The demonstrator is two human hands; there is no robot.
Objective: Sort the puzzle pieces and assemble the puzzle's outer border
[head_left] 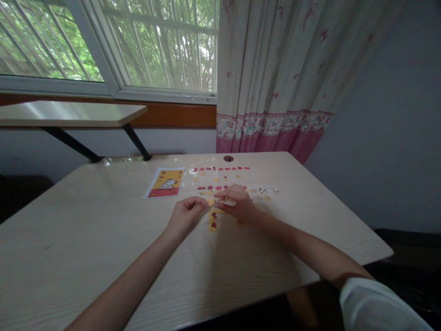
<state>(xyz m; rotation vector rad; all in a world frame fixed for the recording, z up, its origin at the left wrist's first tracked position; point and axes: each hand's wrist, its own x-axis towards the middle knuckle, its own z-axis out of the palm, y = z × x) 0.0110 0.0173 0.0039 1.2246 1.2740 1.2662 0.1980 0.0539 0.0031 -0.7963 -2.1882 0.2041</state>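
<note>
My left hand (186, 216) is closed, thumb and fingertips pinching the edge of a yellow puzzle piece (210, 202). Just right of that piece hovers my right hand (238, 202), its thumb and forefinger apart with a gap between them; whether a fingertip touches the piece is hard to see. Below the hands lies a joined strip of yellow puzzle pieces (212, 226) with red marks. Another yellow piece with a dark ring (240, 222) rests under my right wrist. My right hand partly covers a row of red puzzle pieces (210, 188).
A picture sheet (167, 183) showing a white animal on yellow and red lies to the left. Farther back runs a row of red pieces (220, 168); white pieces (265, 190) sit at the right. A raised shelf (72, 112) stands over the table's (86, 230) back left.
</note>
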